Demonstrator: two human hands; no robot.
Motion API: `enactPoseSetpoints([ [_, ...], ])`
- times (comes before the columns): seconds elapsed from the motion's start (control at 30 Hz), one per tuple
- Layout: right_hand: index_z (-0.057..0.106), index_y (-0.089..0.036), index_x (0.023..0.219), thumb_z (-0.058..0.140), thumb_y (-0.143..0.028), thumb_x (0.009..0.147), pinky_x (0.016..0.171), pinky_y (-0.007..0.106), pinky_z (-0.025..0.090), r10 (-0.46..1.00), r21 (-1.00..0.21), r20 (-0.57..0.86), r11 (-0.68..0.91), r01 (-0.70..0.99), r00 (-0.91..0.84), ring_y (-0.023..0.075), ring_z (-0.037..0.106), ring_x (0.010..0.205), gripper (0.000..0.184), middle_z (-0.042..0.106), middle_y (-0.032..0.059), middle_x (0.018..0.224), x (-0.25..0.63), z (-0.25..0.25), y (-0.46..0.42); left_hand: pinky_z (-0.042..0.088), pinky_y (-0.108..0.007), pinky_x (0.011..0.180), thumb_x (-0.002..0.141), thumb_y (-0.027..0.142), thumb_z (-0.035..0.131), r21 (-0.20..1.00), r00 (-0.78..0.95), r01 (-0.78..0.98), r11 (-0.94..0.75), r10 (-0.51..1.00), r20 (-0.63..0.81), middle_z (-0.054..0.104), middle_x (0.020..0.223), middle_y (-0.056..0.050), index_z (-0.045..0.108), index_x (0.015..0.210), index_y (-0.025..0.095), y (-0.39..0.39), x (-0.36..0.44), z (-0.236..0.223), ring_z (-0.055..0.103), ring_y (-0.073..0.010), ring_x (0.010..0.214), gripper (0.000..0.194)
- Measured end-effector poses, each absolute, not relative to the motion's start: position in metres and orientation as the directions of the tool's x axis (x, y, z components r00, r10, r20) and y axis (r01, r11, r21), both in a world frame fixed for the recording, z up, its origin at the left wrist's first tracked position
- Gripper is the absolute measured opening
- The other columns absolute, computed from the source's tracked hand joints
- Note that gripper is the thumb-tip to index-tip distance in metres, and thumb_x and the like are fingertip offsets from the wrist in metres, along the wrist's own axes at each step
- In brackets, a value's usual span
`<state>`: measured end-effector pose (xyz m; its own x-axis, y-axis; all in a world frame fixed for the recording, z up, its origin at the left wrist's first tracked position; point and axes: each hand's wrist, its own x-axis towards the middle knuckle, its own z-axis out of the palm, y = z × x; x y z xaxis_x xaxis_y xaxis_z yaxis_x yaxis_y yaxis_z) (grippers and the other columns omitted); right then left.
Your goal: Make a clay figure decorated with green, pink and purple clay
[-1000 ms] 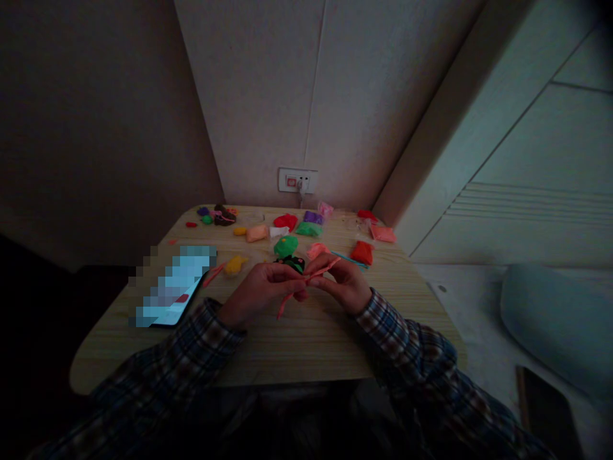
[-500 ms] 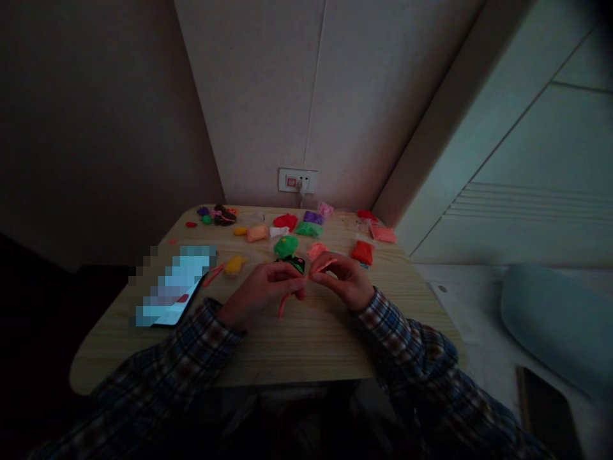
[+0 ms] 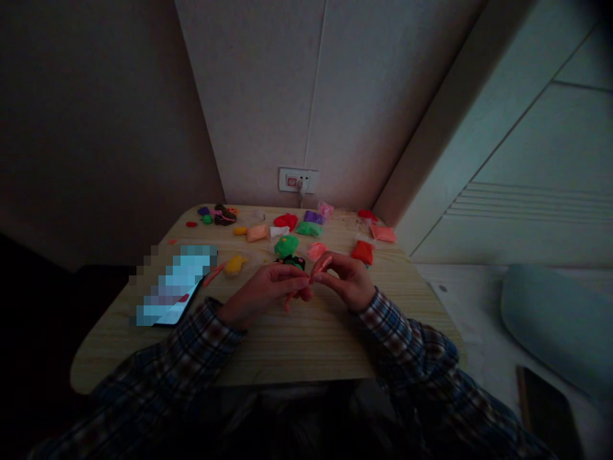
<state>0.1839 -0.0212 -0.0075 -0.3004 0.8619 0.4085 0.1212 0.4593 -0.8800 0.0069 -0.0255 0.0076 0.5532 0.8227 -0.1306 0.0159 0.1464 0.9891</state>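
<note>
Over the middle of the wooden table (image 3: 306, 351), my left hand (image 3: 272, 291) and my right hand (image 3: 347, 281) meet fingertip to fingertip. Both pinch a thin salmon-pink clay strip (image 3: 325, 263). One end rises past the right fingers, and another end hangs under the left ones. Just behind my hands lie a black clay piece with a pink spot (image 3: 297, 262) and a green clay lump (image 3: 286, 245). A pink clay packet (image 3: 317, 250) is close to the right fingertips.
A lit phone (image 3: 177, 287) lies on the left, beside a pink strip (image 3: 213, 275) and a yellow clay piece (image 3: 234, 264). Farther back are several colourful packets, among them a green one (image 3: 309, 229). An orange-red packet (image 3: 363, 252) sits right. A wall socket (image 3: 297, 180) is behind.
The raised end of the pink strip has tilted more upright with the right fingers. Its hanging end has shifted slightly right and looks shorter. The things on the table stay put.
</note>
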Motion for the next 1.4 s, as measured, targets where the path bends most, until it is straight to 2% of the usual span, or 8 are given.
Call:
enactPoseSetpoints([
  [0.37, 0.055, -0.018, 0.064, 0.063, -0.042, 0.071, 0.063, 0.027, 0.043, 0.86, -0.879, 0.428, 0.467, 0.093, -0.277, 0.012, 0.049, 0.062, 0.027, 0.055, -0.0004, 0.065, 0.184, -0.007, -0.022, 0.039, -0.016, 0.042, 0.071, 0.034, 0.062, 0.99, 0.552, 0.053, 0.134, 0.822, -0.141, 0.062, 0.066, -0.002, 0.062, 0.074, 0.012, -0.026, 0.007, 0.01, 0.05, -0.0092, 0.057, 0.022],
  [0.6, 0.055, -0.018, 0.067, 0.064, -0.043, 0.07, 0.06, 0.026, 0.043, 0.876, -0.907, 0.398, 0.42, 0.025, -0.274, 0.011, 0.05, 0.06, 0.026, 0.054, -0.0004, 0.067, 0.182, -0.004, -0.023, 0.038, -0.017, 0.043, 0.074, 0.037, 0.059, 0.991, 0.565, 0.058, 0.122, 0.815, -0.133, 0.064, 0.07, -0.004, 0.062, 0.084, 0.013, -0.025, 0.007, 0.009, 0.056, -0.0123, 0.064, 0.027],
  [0.73, 0.052, -0.019, 0.065, 0.064, -0.042, 0.07, 0.052, 0.023, 0.041, 0.898, -0.907, 0.419, 0.421, -0.017, -0.133, 0.0094, 0.046, 0.055, 0.026, 0.05, -0.0017, 0.064, 0.184, -0.002, -0.021, 0.04, -0.02, 0.049, 0.08, 0.039, 0.051, 0.988, 0.639, 0.019, 0.151, 0.759, -0.128, 0.066, 0.077, -0.007, 0.058, 0.095, 0.012, -0.025, 0.01, 0.007, 0.061, -0.0147, 0.069, 0.031],
  [0.83, 0.051, -0.02, 0.068, 0.061, -0.042, 0.072, 0.05, 0.023, 0.04, 0.894, -0.894, 0.449, 0.449, -0.015, 0.012, 0.0091, 0.044, 0.054, 0.024, 0.049, -0.0021, 0.063, 0.188, -0.003, -0.019, 0.043, -0.023, 0.057, 0.077, 0.033, 0.056, 0.988, 0.665, -0.014, 0.152, 0.74, -0.105, 0.066, 0.082, -0.007, 0.054, 0.102, 0.014, -0.025, 0.01, 0.006, 0.063, -0.0156, 0.07, 0.032],
  [0.97, 0.05, -0.02, 0.071, 0.057, -0.039, 0.075, 0.051, 0.023, 0.039, 0.872, -0.876, 0.474, 0.481, -0.035, 0.122, 0.0093, 0.045, 0.054, 0.02, 0.047, -0.0028, 0.063, 0.195, -0.007, -0.017, 0.046, -0.025, 0.064, 0.068, 0.022, 0.065, 0.999, 0.545, -0.026, 0.028, 0.839, -0.009, 0.062, 0.075, 0.0, 0.054, 0.094, 0.014, -0.026, 0.008, 0.007, 0.06, -0.0119, 0.065, 0.03],
  [1.17, 0.051, -0.019, 0.063, 0.052, -0.041, 0.079, 0.057, 0.027, 0.04, 0.876, -0.879, 0.473, 0.477, 0.02, -0.097, 0.013, 0.048, 0.059, 0.027, 0.05, -0.0004, 0.062, 0.197, -0.01, -0.018, 0.039, -0.019, 0.049, 0.072, 0.026, 0.061, 0.99, 0.338, 0.005, -0.141, 0.932, 0.131, 0.057, 0.067, 0.002, 0.054, 0.078, 0.015, -0.029, 0.004, 0.016, 0.048, -0.0072, 0.052, 0.015],
  [1.3, 0.052, -0.019, 0.058, 0.033, -0.052, 0.086, 0.062, 0.031, 0.041, 0.85, -0.853, 0.463, 0.505, 0.134, -0.251, 0.0156, 0.05, 0.063, 0.047, 0.052, 0.0025, 0.061, 0.193, -0.005, -0.021, 0.042, -0.02, 0.061, 0.069, 0.026, 0.063, 0.981, 0.328, 0.061, -0.185, 0.932, 0.155, 0.057, 0.07, 0.002, 0.056, 0.072, 0.015, -0.03, 0.004, 0.019, 0.053, -0.0104, 0.066, 0.014],
  [1.4, 0.054, -0.018, 0.07, 0.037, -0.052, 0.084, 0.063, 0.029, 0.041, 0.869, -0.858, 0.441, 0.482, 0.177, -0.226, 0.0146, 0.051, 0.066, 0.04, 0.054, 0.002, 0.067, 0.19, -0.001, -0.024, 0.042, -0.02, 0.062, 0.067, 0.026, 0.065, 0.987, 0.359, 0.033, -0.16, 0.923, 0.138, 0.057, 0.071, 0.002, 0.056, 0.073, 0.015, -0.029, 0.005, 0.017, 0.053, -0.0105, 0.067, 0.015],
])
